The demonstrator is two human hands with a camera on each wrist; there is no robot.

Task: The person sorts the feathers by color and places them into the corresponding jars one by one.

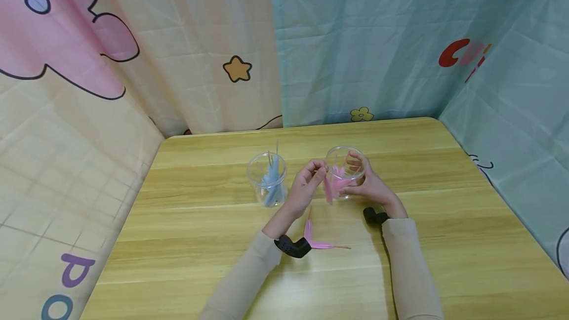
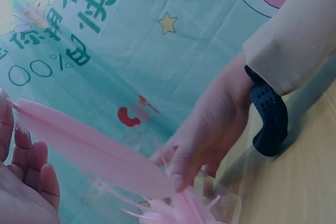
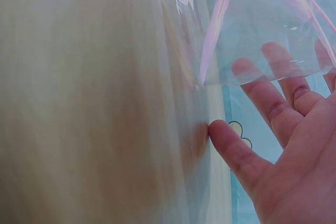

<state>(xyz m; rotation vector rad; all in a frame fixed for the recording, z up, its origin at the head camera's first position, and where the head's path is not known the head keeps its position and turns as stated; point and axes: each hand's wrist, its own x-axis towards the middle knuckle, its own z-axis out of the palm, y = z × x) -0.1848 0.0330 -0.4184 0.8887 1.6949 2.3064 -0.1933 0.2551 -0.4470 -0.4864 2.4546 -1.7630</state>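
Observation:
My left hand (image 1: 306, 186) pinches one pink feather (image 2: 94, 148) near its quill end, and the feather's tip points toward a clear cup (image 1: 329, 149). Around that cup's right side is my right hand (image 1: 371, 184), its thumb in front and its fingers seen through the wall in the right wrist view. Several pink feathers (image 1: 340, 181) stand inside it. Two more feathers lie on the table near my left wrist, an upright-pointing pink one (image 1: 307, 231) and a sideways one (image 1: 322, 246), meeting in a V.
To the left stands a second clear cup (image 1: 254, 174) with several pale blue feathers (image 1: 273, 179) in it. The wooden table (image 1: 186, 241) ends at printed curtains (image 1: 200, 38) behind and at both sides. Each wrist wears a black device (image 1: 292, 247).

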